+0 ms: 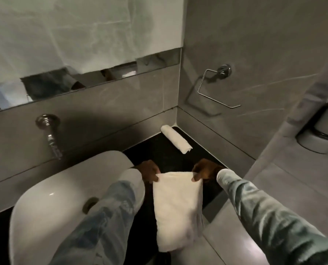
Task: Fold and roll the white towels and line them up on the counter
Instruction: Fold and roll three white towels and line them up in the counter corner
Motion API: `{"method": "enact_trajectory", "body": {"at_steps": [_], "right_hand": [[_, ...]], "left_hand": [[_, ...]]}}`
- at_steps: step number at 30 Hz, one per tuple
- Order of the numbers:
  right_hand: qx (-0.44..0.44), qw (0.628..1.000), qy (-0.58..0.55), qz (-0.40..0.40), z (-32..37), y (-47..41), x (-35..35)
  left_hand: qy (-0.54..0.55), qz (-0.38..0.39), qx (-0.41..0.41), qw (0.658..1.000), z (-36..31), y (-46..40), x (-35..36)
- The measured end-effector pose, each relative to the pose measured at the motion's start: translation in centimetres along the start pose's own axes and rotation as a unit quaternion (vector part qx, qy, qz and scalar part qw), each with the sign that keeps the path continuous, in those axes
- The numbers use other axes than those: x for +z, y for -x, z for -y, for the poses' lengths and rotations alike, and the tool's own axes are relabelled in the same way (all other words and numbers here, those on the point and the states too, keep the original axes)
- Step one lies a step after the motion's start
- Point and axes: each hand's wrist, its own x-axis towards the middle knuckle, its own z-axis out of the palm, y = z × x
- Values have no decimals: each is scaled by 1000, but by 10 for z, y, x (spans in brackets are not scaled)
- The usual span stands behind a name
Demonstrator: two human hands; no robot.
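Left hand (pixel 149 174) and right hand (pixel 202 172) each clamp a grip on the folded towel's (pixel 176 211) far corners; its tail overhangs the bench (pixel 159 148). Risk: uneven pull skews the roll.

A long folded white towel (pixel 176 211) lies on the black stone counter (pixel 155 148), its far end pinched by 2 hands — left hand (pixel 148 172) at 11 o'clock, right hand (pixel 204 170) at 1 o'clock. Beyond, at 12 o'clock in the corner, rests 1 rolled white towel (pixel 176 138). A white oval ceramic basin (pixel 63 188) sits at 9 o'clock — the chrome wall towel ring (pixel 216 87) hangs at 1 o'clock.
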Motion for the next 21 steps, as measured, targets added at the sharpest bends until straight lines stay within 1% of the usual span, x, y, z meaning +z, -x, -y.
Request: {"method": "enact_trajectory", "body": {"at_steps": [2,3,5,6,9,10,12,13,15,17,18,21], "right_hand": [[5,999,24,-25,-12,-36,-5],[4,999,35,-31,-18,-53,-4],[11,998,35,-48,-36,-100,-3],[12,998,36,-59,-43,-111,-1],[17,997,32,-66,-67,-161,6],[22,997,30,-71,-68,-169,6],[25,995,35,-84,-70,-182,9],[10,994,62,-89,-71,-183,11],[-61,984,132,-106,-77,-187,17],[-128,967,188,-114,-93,-192,28],[-148,961,203,-115,-100,-194,31],[-150,961,215,-87,-102,-190,32]], "left_hand": [[-43,-41,33,998,5,-46,-2],[-47,-60,46,996,9,-64,-2],[-26,-86,58,994,19,-113,1],[-21,-107,65,992,22,-123,2],[29,-130,71,988,34,-169,1],[34,-133,85,987,36,-180,-1],[9,-142,133,981,42,-204,-3],[-11,-148,148,978,45,-209,-4],[-38,-139,169,975,60,-226,0],[-94,-103,211,968,73,-236,3],[-125,-78,234,961,77,-237,2],[-178,-29,292,939,73,-234,-4]]}}
